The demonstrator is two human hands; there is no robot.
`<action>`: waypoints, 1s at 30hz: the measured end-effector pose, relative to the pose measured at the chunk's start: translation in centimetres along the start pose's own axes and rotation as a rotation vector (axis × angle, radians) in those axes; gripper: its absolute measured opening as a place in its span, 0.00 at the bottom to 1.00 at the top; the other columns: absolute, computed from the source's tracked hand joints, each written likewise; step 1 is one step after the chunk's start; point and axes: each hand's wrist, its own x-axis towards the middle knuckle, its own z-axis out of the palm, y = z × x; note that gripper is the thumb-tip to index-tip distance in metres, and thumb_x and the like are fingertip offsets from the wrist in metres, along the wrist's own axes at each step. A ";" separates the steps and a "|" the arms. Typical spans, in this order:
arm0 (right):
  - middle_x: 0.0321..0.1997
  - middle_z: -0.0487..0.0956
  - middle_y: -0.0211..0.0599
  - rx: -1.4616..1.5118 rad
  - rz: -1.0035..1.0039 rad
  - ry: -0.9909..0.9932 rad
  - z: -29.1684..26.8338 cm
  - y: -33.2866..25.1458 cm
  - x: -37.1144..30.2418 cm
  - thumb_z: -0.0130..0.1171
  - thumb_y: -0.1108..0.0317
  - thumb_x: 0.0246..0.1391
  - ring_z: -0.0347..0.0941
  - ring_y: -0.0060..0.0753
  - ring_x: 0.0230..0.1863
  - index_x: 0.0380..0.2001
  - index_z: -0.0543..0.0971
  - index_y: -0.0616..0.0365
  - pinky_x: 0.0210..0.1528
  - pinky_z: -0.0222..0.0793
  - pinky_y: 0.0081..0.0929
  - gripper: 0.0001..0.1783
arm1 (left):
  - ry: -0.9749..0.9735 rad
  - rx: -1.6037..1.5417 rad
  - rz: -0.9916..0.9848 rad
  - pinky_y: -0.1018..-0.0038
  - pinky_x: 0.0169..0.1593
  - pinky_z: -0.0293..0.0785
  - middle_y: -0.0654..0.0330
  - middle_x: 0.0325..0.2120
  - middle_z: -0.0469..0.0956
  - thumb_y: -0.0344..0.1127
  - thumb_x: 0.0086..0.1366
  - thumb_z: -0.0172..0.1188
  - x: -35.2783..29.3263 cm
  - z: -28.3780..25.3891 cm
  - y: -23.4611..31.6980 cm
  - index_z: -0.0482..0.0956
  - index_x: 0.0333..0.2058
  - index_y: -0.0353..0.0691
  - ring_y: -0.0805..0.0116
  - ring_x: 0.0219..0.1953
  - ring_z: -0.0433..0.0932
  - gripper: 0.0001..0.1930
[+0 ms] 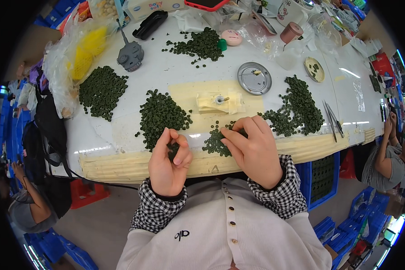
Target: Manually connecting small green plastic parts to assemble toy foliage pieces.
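Observation:
My left hand [168, 166] is palm-up at the table's front edge, fingers curled in, beside a heap of small dark green round parts [161, 118]. Whatever it may hold is too small to make out. Fingertips drawn together, my right hand [256, 150] reaches over a smaller, looser group of green parts [215, 145]; its fingers hide any part between them. Just beyond both hands a small fixture [220, 100] with a metal pin is fixed to the table by clear and yellowish tape.
More green heaps lie left [103, 92], far [201, 45] and right [299, 108]. Around them are a grey toy-like turret [130, 56], a round metal tin [254, 78], a cream dish [314, 69] and tweezers [330, 121]. Plastic bags [60, 67] crowd the left. People sit at both sides.

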 end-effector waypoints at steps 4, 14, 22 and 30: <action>0.40 0.71 0.41 0.010 -0.119 0.046 1.2 0.0 0.2 0.61 0.67 0.39 0.66 0.39 0.46 0.39 0.74 0.65 0.48 0.64 0.32 0.21 | -0.016 0.002 -0.014 0.83 0.20 0.52 0.61 0.22 0.72 0.39 0.68 0.40 0.1 0.2 -0.1 0.69 0.31 0.40 0.80 0.14 0.55 0.12; 0.43 0.72 0.44 0.109 -0.179 -0.060 0.1 -0.1 -1.1 0.60 0.66 0.42 0.67 0.42 0.48 0.38 0.74 0.67 0.51 0.64 0.33 0.20 | -0.037 0.023 -0.016 0.84 0.21 0.55 0.61 0.25 0.68 0.36 0.68 0.40 -0.2 0.6 -0.1 0.67 0.34 0.38 0.80 0.17 0.56 0.09; 0.32 0.72 0.40 0.013 0.180 0.175 -1.2 1.8 -2.8 0.59 0.75 0.44 0.68 0.39 0.33 0.36 0.75 0.65 0.35 0.67 0.30 0.13 | -0.058 -0.028 -0.063 0.81 0.32 0.63 0.57 0.34 0.68 0.26 0.64 0.42 0.0 0.9 -0.6 0.67 0.43 0.34 0.74 0.29 0.62 0.10; 0.29 0.69 0.37 0.110 0.125 0.124 0.0 0.5 -2.1 0.60 0.75 0.41 0.66 0.38 0.33 0.33 0.75 0.63 0.34 0.66 0.29 0.11 | -0.021 0.080 -0.087 0.81 0.38 0.70 0.51 0.43 0.70 0.24 0.64 0.42 -0.5 1.0 -0.5 0.68 0.46 0.32 0.73 0.36 0.69 0.12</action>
